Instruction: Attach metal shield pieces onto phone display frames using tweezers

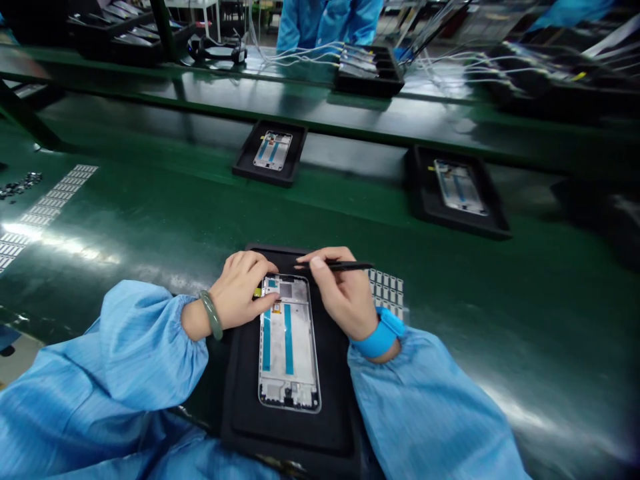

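A silver phone frame [303, 340] with blue adhesive strips lies in a black foam tray [335, 407] in front of me. My left hand [245, 290] grips the frame's upper left corner, its thumb over the inner face and its fingers at the top edge. A small yellow-green tab [257, 292] shows beside that thumb. Black tweezers [345, 265] are pinched in my right hand [345, 293], their tips pointing left just above the tray's top end. A sheet of small light-coloured pieces [387, 287] lies partly behind my right wrist.
Two more black trays, one at centre [243, 157] and one at right [425, 193], hold similar phone frames. Strips of pale parts [60, 197] and dark small pieces [23, 183] lie at left. Beyond the green ledge stand cabled black boxes [370, 83] and a person in blue [327, 27].
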A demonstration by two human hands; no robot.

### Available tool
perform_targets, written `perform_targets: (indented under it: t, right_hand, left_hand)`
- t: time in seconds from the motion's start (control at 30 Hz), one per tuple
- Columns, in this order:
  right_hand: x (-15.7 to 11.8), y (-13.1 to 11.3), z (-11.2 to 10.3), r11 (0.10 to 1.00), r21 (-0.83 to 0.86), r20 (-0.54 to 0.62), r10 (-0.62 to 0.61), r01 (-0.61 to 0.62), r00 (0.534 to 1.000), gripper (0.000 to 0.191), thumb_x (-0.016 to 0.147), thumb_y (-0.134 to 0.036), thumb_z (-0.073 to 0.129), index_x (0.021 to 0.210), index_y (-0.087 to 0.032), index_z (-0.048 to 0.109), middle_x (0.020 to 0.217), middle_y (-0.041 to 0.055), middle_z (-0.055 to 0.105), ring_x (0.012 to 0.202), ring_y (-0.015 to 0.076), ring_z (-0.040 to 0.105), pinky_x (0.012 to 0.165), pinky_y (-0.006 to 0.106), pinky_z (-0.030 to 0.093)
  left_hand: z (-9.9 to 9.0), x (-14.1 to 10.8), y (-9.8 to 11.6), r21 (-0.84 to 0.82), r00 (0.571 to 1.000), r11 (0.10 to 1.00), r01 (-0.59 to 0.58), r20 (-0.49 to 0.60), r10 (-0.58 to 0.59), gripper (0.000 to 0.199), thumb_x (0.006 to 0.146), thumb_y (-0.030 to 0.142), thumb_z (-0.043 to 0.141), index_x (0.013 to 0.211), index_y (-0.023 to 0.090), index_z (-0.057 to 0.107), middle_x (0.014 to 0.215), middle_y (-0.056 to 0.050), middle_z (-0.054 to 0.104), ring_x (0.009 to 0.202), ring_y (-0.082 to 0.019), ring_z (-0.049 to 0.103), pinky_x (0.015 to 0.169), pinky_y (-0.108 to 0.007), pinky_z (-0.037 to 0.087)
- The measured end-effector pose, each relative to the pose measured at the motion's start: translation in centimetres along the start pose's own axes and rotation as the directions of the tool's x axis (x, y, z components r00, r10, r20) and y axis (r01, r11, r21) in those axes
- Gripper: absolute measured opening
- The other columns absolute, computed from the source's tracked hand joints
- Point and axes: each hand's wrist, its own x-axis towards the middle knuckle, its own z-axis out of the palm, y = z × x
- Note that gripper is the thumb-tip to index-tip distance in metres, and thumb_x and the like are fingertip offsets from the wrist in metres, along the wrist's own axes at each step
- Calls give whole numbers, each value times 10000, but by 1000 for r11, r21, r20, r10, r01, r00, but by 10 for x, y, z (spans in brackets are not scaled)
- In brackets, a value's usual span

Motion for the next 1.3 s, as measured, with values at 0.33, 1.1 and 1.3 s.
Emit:
perform_targets:
  t: [0.33,1.1,1.3]
  right_hand:
    - [-15,23,-67,690,-569,539,-99,448,836,347,777,-64,456,1012,-262,619,1228,26,600,960,228,630,689,372,558]
    - [70,147,-107,540,-841,132,203,1,970,283,877,-365,476,1091,-234,608,1010,54,657,968,244,605,728,329,469]
    - [91,149,-102,563,-823,84,260,-81,962,269,858,-343,499,1076,-234,614,1088,65,655,977,259,612,759,351,464]
  left_hand:
    - [6,-5,0,15,997,997,-77,-5,77,155,851,325,542,924,200,600,1064,-79,558,1052,-227,498,979,-474,365]
    - [-20,163,-141,560,913,722,405,-204,-354,310,912,191,343,1143,221,549,1178,-127,517,1148,-302,394,947,-601,306]
    - [-36,155,-150,640,915,663,388,-182,-360,328,917,185,320,1139,239,557,1170,-107,537,1127,-288,418,987,-596,230]
